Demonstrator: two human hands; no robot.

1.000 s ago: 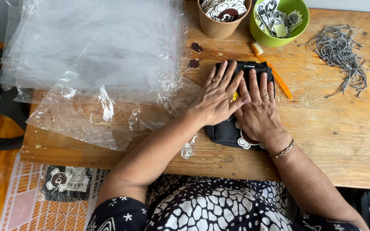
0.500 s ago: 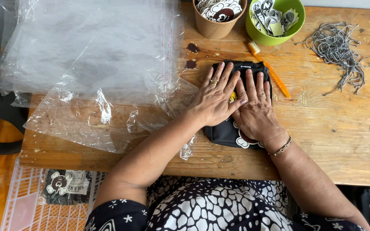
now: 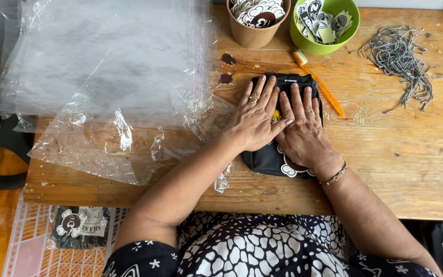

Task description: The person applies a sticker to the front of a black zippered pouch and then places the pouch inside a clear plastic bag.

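A small black pouch with white and red printed patches lies on the wooden table. My left hand and my right hand both rest flat on top of it, fingers spread and pointing away from me, side by side and touching. Most of the pouch is hidden under the two hands. Neither hand grips anything.
A pile of clear plastic bags covers the table's left half. At the back stand a brown paper cup of printed tags and a green bowl of stickers. An orange brush and a heap of grey cords lie right. A packed pouch sits in a crate below.
Both hands stay pressed flat on the pouch; they have shifted very slightly. Nothing else has moved.
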